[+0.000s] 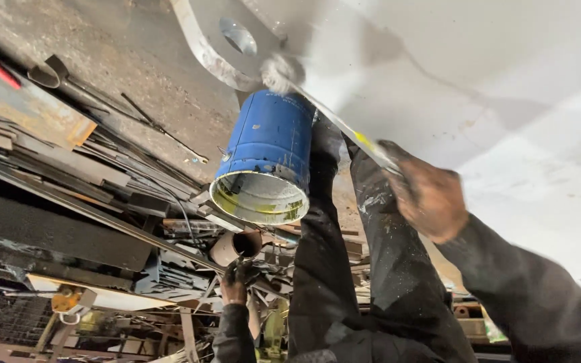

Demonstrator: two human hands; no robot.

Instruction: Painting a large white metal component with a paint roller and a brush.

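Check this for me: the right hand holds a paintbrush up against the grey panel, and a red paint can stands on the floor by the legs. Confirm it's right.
One detail is off: the paint can is blue, not red. The head view shows it on the floor beside the dark-trousered legs, while the right hand holds the paintbrush against the grey panel.

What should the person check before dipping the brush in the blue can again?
1. Brush held firmly: ok, the right hand grips its handle.
2. Brush loaded: cannot tell, its blurred head is whitish-grey.
3. Blue can steady: cannot tell, what supports it is hidden.
4. Can open: ok, no lid, and the rim faces the camera.
5. Paint left inside: cannot tell, only yellowish smears show on the inner wall.
6. Left hand free: cannot tell, it is low and dark among the scrap metal.
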